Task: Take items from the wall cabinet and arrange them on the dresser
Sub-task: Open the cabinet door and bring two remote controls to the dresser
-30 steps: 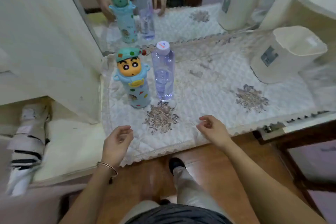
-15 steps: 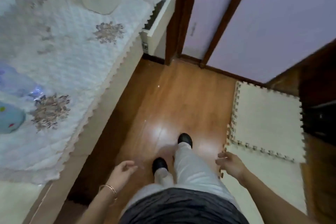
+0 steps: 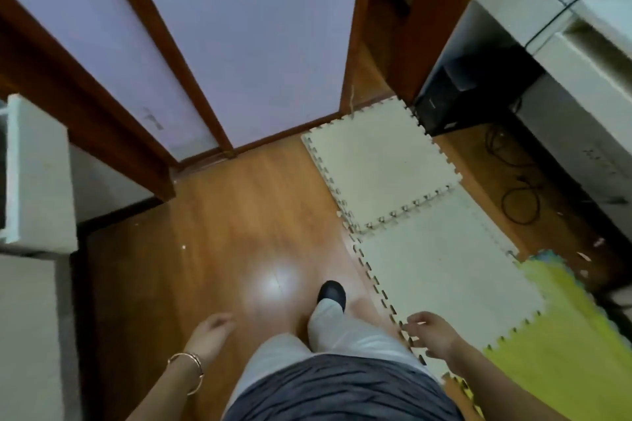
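Observation:
My left hand [image 3: 209,335] hangs low over the wooden floor, empty, fingers loosely curled and apart, a thin bangle on its wrist. My right hand [image 3: 431,335] hangs over the edge of the foam mats, also empty with fingers apart. The dresser shows only as a white edge with an open drawer [image 3: 37,174] at the far left. The bottles on its top are out of view. No wall cabinet is in view.
Purple panels in brown wooden frames [image 3: 239,37] stand ahead. Cream foam mats [image 3: 386,167] and a yellow mat [image 3: 561,345] cover the floor at right. A white desk [image 3: 574,55] with a black box and cables beneath stands at the upper right.
I have turned right, away from the dresser top. The cartoon bottle and water bottle have left the view. Both hands dropped from the dresser edge to my sides, still empty.

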Available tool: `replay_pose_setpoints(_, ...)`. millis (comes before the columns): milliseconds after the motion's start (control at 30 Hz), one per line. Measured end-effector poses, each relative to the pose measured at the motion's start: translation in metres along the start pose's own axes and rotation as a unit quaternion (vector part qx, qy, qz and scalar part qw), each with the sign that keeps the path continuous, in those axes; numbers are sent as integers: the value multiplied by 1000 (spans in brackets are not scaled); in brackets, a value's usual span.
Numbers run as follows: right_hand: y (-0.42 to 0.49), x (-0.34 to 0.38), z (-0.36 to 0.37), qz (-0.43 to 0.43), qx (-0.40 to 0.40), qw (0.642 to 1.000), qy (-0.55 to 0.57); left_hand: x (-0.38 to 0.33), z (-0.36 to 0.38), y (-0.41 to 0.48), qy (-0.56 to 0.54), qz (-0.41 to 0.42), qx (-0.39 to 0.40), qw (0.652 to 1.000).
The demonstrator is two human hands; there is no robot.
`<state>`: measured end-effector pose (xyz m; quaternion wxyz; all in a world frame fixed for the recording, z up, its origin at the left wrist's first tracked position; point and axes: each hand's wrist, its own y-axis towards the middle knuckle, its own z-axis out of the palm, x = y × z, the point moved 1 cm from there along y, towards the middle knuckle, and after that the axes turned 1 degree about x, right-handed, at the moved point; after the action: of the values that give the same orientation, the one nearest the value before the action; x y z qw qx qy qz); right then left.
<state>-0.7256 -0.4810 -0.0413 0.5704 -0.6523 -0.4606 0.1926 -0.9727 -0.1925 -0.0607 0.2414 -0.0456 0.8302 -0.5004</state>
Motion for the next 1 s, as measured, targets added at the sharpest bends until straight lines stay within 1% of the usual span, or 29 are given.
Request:
replay_pose_setpoints(100,4,26,-38,-34,-24,997,69,-74,24,10,39,34,29,998)
replay_pose_setpoints(233,6,37,-94,-64,-95,973,200,-177,66,22,106,62,104,987)
replay_pose_setpoints(333,5,15,-122,-45,-158,939,303,-248,104,32,200,107,141,964)
replay_pose_setpoints(467,2,-32,-122,39,-206,888,410,-329,169,39,290,160,166,929)
replay_pose_setpoints(533,2,-56,-112,90,-204,868,443,-359,205,41,318,171,183,914)
replay_pose_setpoints(667,-2,-83,-87,207,-156,825,503,-404,279,36,369,189,234,880)
replay_pose_setpoints(700,-1,-86,-87,222,-166,813,512,-412,296,34,380,178,246,874)
replay_pose_setpoints(767,2,-90,-104,224,-208,801,515,-427,327,24,398,154,270,863)
replay_pose_setpoints(867,4,-92,-140,209,-228,774,553,-450,369,14,449,152,286,833)
replay_pose_setpoints(967,-9,-84,-174,183,-256,718,621,-475,412,3,493,163,278,808)
replay_pose_setpoints(1000,-13,-87,-188,174,-268,705,633,-483,427,-2,505,174,278,799)
